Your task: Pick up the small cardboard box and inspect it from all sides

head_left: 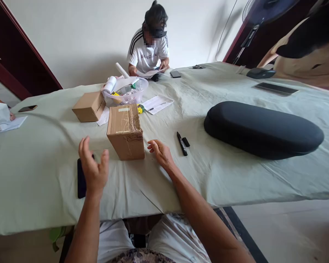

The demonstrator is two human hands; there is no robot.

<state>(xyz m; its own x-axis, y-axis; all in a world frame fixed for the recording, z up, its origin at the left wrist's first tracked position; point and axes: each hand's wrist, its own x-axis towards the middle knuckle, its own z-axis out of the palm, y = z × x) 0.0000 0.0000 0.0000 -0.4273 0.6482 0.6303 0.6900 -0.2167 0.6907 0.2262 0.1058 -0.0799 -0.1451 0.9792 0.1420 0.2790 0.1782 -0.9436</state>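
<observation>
A taped cardboard box (128,140) stands upright on the cloth between my two hands, scribbled with dark marks near its right edge. My left hand (93,168) is raised to the left of the box, thumb and fingers apart, holding nothing. Under and behind that hand lies a dark phone (81,179), partly hidden. Just right of the box, my right hand (160,151) has its fingers loosely stretched toward it, with a small gap and nothing held. Further right are a black marker pen (182,144) and a small black piece (185,142) beside it.
A second cardboard box (89,106), a plastic basin (145,87) of odds and ends, a printed sheet (159,104) and a yellow-green tape measure (140,109) lie beyond. A long black case (263,129) occupies the right. One person (148,54) sits opposite with papers; another (307,62) is at right.
</observation>
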